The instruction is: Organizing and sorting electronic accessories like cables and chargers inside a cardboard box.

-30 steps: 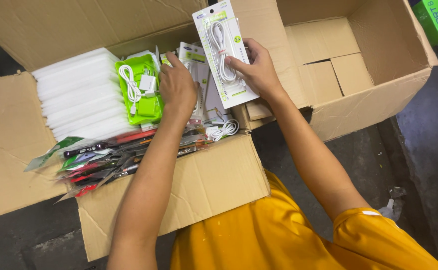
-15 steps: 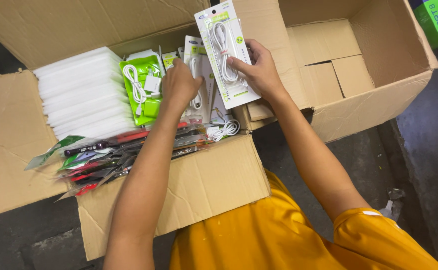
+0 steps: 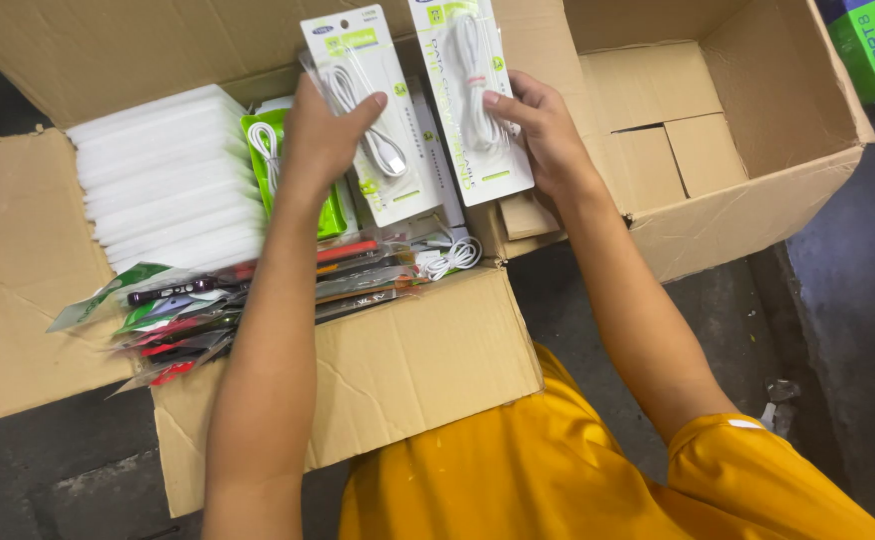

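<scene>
Head view: left hand [image 3: 323, 135] fingers grip one white cable pack [image 3: 368, 110]; right hand [image 3: 548, 135] fingers pinch a second cable pack [image 3: 473, 100] by its edge. Both are raised above the open cardboard box [image 3: 428, 350], faces up, apparently for inspection. Long axes run away from the person, hang-tab ends farthest.

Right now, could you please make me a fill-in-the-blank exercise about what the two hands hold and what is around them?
1. Each hand holds a carded pack with a coiled ____ cable: left hand, right hand.
2. Both packs are held above an open ____ box.
3. The stack of foam sheets in the box is ____ in colour.
4. The person's shirt is ____.

Missing words: white; cardboard; white; yellow
</scene>
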